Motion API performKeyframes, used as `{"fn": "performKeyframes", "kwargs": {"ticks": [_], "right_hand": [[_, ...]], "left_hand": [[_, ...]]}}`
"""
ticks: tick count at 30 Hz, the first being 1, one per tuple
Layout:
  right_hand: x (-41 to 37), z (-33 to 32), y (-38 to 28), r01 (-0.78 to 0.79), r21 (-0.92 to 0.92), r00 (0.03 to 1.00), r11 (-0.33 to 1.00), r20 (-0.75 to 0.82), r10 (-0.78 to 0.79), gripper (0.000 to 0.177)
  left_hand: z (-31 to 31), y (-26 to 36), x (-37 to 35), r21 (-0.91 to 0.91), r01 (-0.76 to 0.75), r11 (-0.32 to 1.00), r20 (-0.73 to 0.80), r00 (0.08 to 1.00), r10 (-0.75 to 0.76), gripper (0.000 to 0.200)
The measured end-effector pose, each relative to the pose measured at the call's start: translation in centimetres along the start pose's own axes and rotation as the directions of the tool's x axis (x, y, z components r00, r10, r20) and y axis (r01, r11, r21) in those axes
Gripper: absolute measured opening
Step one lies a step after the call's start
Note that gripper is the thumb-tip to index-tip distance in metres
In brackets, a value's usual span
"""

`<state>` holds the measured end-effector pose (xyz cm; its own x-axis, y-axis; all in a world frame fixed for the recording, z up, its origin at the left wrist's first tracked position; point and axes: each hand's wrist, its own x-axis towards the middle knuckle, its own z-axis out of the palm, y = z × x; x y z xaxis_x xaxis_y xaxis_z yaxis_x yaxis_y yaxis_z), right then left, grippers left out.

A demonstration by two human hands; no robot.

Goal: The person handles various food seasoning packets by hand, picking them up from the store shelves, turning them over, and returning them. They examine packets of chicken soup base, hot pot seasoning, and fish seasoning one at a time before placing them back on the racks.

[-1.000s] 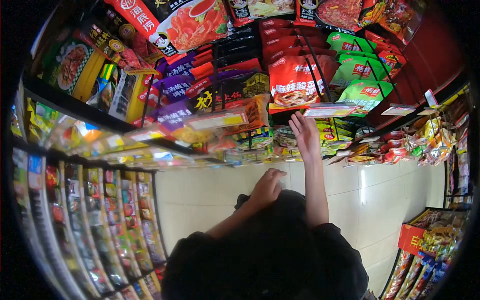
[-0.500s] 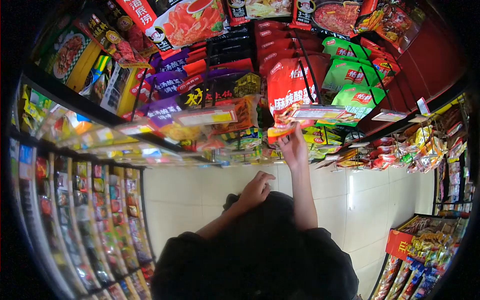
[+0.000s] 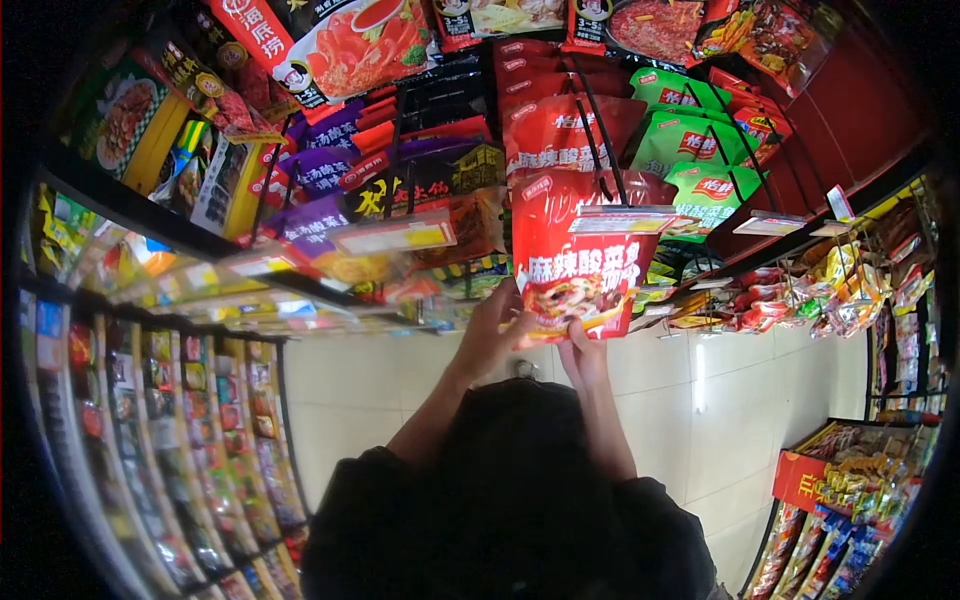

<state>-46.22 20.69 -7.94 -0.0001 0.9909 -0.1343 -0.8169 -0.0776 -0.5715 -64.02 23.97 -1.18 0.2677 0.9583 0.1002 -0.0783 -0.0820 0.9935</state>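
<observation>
A red food packet (image 3: 590, 255) with large white characters and a picture of food hangs low at the front of the rack, partly behind a price-tag holder (image 3: 625, 220). My right hand (image 3: 584, 352) pinches its bottom edge, thumb on the front. At the lower left corner, my left hand (image 3: 490, 330) grips the same packet, its thumb across the front and the other fingers partly hidden. Behind it hang similar red packets (image 3: 560, 130). Green packets (image 3: 712, 195) hang to the right, and purple packets (image 3: 315, 215) to the left.
Metal hooks with protruding price tags (image 3: 395, 237) line the rack front. Larger bags (image 3: 365, 45) stand above. Shelves of small packets (image 3: 190, 400) run along the left; a red display bin (image 3: 800, 485) stands at lower right on the pale tiled floor (image 3: 650, 400).
The red packet has come forward and down from the row behind it. My left hand has risen from in front of my body to the packet's left side; my right hand still holds its bottom.
</observation>
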Motion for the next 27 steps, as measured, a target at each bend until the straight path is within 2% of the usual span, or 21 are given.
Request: {"fn": "performKeyframes", "kwargs": {"ticks": [2,5,6,7,9,12,15,16,19,20,21,22,23,24,25,26,27], "right_hand": [[-1.5,-0.3,0.2,0.012,0.005,0.999,1.000,-0.035,-0.012,0.069],[-2.9,-0.2,-0.4,0.020,-0.041,0.997,0.999,-0.075,-0.023,0.077],[-3.3,-0.6,-0.9,-0.004,-0.079,0.996,0.997,-0.092,-0.004,0.077],[-3.5,-1.0,-1.3,-0.026,-0.116,0.994,0.993,-0.108,0.013,0.077],[-3.7,-2.1,-1.6,0.024,-0.187,0.998,0.982,-0.053,-0.035,0.076],[-5.0,-2.5,-2.3,0.035,-0.239,0.999,0.971,-0.031,-0.043,0.079],[-6.1,-2.2,-3.7,-0.031,-0.263,0.999,0.964,-0.001,0.032,0.080],[-6.6,-2.6,-3.8,-0.057,-0.301,0.998,0.952,-0.008,0.058,0.079],[-7.5,-6.9,-4.8,-0.126,-0.196,0.989,0.972,0.052,0.139,0.075],[-7.9,-8.1,-6.4,-0.165,-0.292,0.974,0.942,0.104,0.203,0.071],[-7.8,-4.4,-9.2,0.011,-0.411,0.990,0.911,0.134,0.048,0.073],[-8.5,-2.9,-11.5,0.071,-0.463,0.997,0.884,0.051,-0.053,0.074],[-9.1,-2.3,-13.4,0.134,-0.520,0.985,0.843,-0.022,-0.170,0.075],[-9.6,-2.6,-14.8,0.239,-0.565,0.947,0.790,-0.043,-0.317,0.069],[-9.3,-2.0,-16.6,0.320,-0.737,0.923,0.595,0.102,-0.371,0.069],[-9.5,-1.3,-18.3,0.384,-0.851,0.892,0.358,0.242,-0.382,0.068],[-9.9,0.0,-19.7,0.424,-0.900,0.862,0.101,0.367,-0.349,0.067]], "left_hand": [[0.5,2.6,0.3,0.091,-0.021,0.996,0.080,0.997,0.014,0.038],[1.0,1.4,0.0,0.024,0.096,0.995,0.102,0.990,-0.098,0.039],[1.4,1.7,-0.1,0.019,0.097,0.995,0.078,0.992,-0.098,0.029],[1.7,1.7,-0.2,0.066,0.049,0.997,0.060,0.997,-0.053,0.030],[2.1,1.7,-0.6,0.161,-0.046,0.986,0.029,0.999,0.042,0.032],[2.1,1.9,-1.3,0.312,-0.180,0.933,0.089,0.983,0.160,0.030],[2.6,2.2,-2.9,0.318,-0.181,0.931,0.052,0.983,0.174,0.030],[2.4,0.9,-3.4,0.321,-0.147,0.936,0.071,0.989,0.131,0.029],[2.4,-1.7,-5.3,0.296,-0.059,0.953,0.000,0.998,0.062,0.028],[2.1,-3.2,-6.0,0.317,-0.033,0.948,-0.009,0.999,0.038,0.027],[1.8,-6.6,-7.5,0.203,0.086,0.975,-0.068,0.995,-0.074,0.023],[2.6,-2.1,-7.3,0.108,0.126,0.986,-0.054,0.991,-0.121,0.020],[1.7,-3.4,-7.5,0.191,0.016,0.982,0.041,0.999,-0.024,0.019],[1.7,-2.5,-8.1,0.223,-0.047,0.974,0.007,0.999,0.047,0.020],[2.0,-0.9,-8.3,0.342,-0.012,0.940,0.012,1.000,0.009,0.019],[2.5,0.2,-8.3,0.303,0.035,0.952,0.014,0.999,-0.041,0.020],[2.5,-0.8,-8.1,0.349,0.026,0.937,0.079,0.995,-0.057,0.024]]}}
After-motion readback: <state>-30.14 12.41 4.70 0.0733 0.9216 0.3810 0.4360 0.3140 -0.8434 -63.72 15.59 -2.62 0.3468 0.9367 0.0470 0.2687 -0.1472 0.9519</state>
